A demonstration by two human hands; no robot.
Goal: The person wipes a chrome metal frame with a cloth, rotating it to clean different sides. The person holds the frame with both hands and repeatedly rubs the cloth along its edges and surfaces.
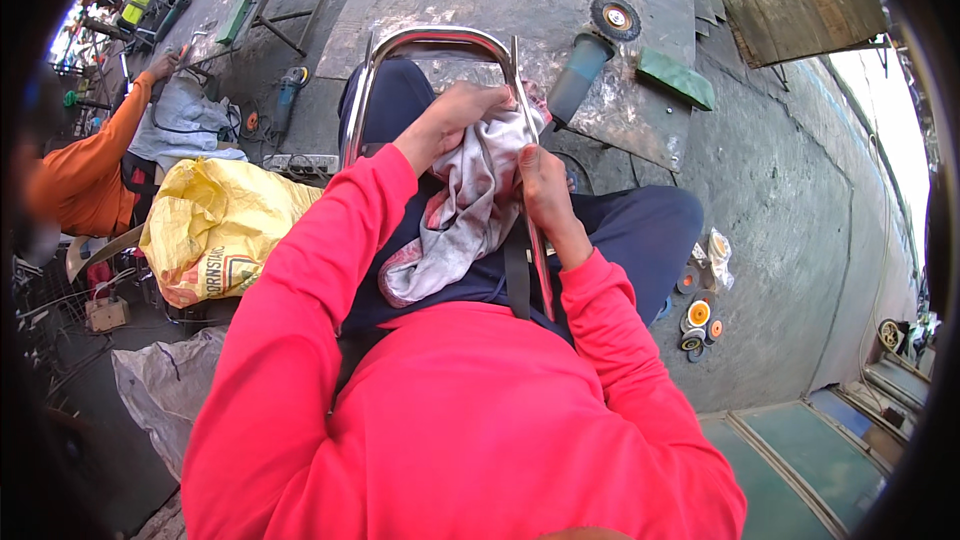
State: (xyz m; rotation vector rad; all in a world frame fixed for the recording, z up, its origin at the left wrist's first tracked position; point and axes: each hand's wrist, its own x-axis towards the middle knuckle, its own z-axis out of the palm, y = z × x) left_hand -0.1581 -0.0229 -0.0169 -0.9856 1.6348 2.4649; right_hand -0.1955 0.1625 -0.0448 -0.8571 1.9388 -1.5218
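Observation:
A shiny bent metal tube frame (pixel 440 35), shaped like a long U, lies across my lap with its curved end away from me. My left hand (pixel 462 118) is closed on a stained grey-and-pink cloth (pixel 470 185), pressing it against the frame's right-hand tube near the bend. The loose part of the cloth hangs down between the two tubes onto my lap. Lower on that same tube, my right hand (pixel 546 190) is closed round the metal, thumb up along it. Some fingers of both hands are hidden.
An angle grinder (pixel 580 75) with a round wheel (pixel 615 18) lies ahead right, beside a green block (pixel 675 80). Several discs (pixel 698 314) sit to the right. A yellow sack (pixel 215 230) is at left, near a co-worker's orange sleeve (pixel 95 160) and another grinder (pixel 289 100).

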